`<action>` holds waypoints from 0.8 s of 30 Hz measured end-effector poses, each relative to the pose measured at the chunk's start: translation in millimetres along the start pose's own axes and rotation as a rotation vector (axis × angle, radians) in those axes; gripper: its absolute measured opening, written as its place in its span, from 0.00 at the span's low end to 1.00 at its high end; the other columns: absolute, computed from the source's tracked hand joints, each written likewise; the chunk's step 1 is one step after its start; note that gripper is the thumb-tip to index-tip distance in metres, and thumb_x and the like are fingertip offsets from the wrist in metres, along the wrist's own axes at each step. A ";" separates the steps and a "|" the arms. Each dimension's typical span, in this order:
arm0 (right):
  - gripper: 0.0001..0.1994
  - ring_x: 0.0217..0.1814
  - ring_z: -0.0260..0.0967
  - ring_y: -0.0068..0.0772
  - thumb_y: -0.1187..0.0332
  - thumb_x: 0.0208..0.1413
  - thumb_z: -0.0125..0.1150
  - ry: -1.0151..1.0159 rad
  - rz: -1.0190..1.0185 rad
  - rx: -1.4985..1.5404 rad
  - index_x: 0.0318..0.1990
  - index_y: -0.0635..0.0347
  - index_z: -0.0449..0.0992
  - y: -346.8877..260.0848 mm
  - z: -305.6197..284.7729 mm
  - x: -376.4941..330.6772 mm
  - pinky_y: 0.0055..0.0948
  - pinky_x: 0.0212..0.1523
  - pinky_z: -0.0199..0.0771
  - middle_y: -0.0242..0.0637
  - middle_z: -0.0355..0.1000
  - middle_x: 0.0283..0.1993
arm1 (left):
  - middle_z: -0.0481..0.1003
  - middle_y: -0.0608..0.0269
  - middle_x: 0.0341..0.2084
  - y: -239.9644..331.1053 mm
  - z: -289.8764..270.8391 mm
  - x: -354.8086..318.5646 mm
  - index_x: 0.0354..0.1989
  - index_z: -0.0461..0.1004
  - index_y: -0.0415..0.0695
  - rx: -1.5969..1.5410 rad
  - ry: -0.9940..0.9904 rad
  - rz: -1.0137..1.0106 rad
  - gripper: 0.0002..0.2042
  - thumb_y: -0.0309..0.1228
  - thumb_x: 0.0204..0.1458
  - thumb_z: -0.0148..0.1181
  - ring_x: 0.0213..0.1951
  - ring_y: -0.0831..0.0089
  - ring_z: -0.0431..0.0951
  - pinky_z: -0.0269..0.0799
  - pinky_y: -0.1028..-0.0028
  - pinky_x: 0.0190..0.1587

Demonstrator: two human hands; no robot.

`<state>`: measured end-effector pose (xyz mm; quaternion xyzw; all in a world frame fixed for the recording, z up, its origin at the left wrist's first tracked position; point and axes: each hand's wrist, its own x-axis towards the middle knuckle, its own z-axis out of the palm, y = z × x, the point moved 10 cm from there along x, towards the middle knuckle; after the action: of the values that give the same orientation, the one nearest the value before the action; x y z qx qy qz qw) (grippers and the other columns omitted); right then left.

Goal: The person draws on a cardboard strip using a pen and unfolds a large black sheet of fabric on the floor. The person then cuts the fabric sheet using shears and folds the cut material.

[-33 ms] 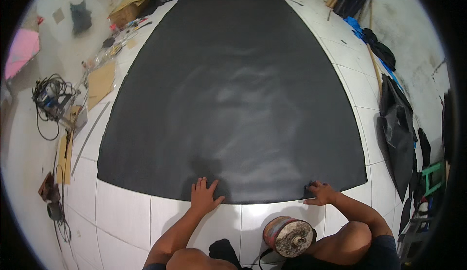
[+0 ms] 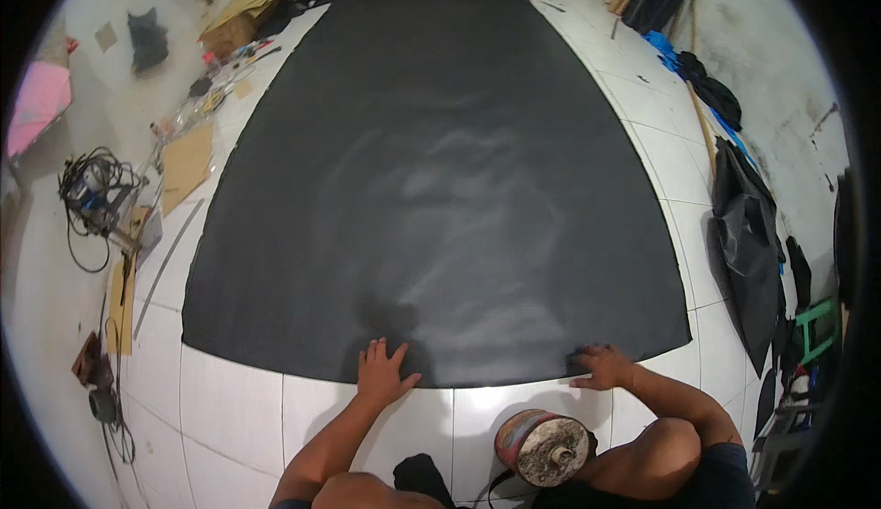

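my view has shifted very slightly: the black sheet (image 2: 440,234), my left hand (image 2: 383,373) and my right hand (image 2: 606,369) now appear a touch lower and further left.

- The left hand (image 2: 381,378), near seven o'clock, is bare, with short, blunt fingers.
- The left forearm (image 2: 332,439), also bare, broadens from a narrow wrist toward seven o'clock.
- A sliver of dark left sleeve (image 2: 292,504) shows there at the lower rim.
- The right hand (image 2: 606,368), at four o'clock, is bare too.
- The right sleeve (image 2: 725,478), between four and five, is plain dark navy.
- Both knees (image 2: 663,454) are rounded and bare.
- Very dark cloth (image 2: 587,496) lies at five o'clock, its folds hard to read.
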<state>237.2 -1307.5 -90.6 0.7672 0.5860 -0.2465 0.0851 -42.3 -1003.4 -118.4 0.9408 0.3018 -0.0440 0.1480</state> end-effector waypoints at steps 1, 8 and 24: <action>0.30 0.55 0.66 0.50 0.42 0.49 0.61 0.037 -0.049 0.063 0.51 0.56 0.73 -21.2 -13.8 -1.6 0.44 0.53 0.66 0.46 0.70 0.50 | 0.60 0.39 0.59 1.3 -2.6 3.9 0.62 0.67 0.53 0.003 0.006 0.024 0.36 0.54 0.44 0.65 0.63 0.45 0.57 0.54 0.51 0.63; 0.22 0.36 0.72 0.52 0.48 0.53 0.59 -0.317 -0.742 0.236 0.44 0.56 0.70 -172.6 6.4 -82.2 0.47 0.32 0.70 0.44 0.72 0.34 | 0.60 0.43 0.54 5.8 -2.0 4.9 0.67 0.58 0.56 0.040 -0.199 -0.042 0.44 0.56 0.41 0.67 0.56 0.51 0.61 0.60 0.53 0.57; 0.15 0.15 0.65 0.37 0.58 0.48 0.63 0.704 -0.355 0.257 0.23 0.55 0.65 -73.1 -134.5 -43.0 0.35 0.15 0.64 0.34 0.64 0.14 | 0.57 0.42 0.57 27.3 -3.4 28.4 0.68 0.54 0.56 0.063 -0.249 -0.077 0.46 0.46 0.39 0.74 0.58 0.46 0.59 0.65 0.55 0.58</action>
<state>197.6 -1266.1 57.7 0.6960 0.6671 -0.0509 -0.2608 -3.3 -1007.8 -113.2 0.9200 0.3156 -0.1755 0.1527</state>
